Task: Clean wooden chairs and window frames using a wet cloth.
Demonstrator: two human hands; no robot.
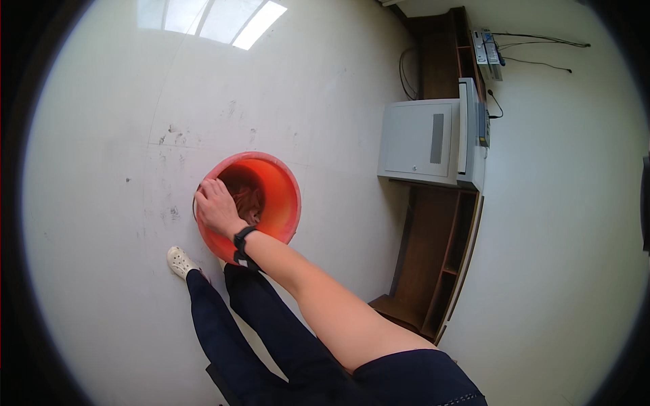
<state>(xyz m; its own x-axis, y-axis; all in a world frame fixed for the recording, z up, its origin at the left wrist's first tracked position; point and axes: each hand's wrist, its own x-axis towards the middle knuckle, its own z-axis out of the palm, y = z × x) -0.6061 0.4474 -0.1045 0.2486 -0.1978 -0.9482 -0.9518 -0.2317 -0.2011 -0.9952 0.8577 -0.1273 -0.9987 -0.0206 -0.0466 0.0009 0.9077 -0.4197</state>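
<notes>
Fingers of my right hand [218,205] curl over the left side of the rim of a red plastic bucket [287,203], and the forearm crosses above its near side. Inside the bucket lies a crumpled reddish-brown cloth [249,203], partly hidden by the hand. A thin wire handle [194,208] shows along the bucket's outer left side. A black band [242,238] circles my right wrist. My left hand is out of view.
My cream clog [180,261] stands on the scuffed pale floor [111,213], close to the bucket. On the right are a grey metal cabinet [416,139], brown wooden shelving [426,248], an electronic unit [487,53] with loose cables [543,39], and a gooseneck microphone [496,104].
</notes>
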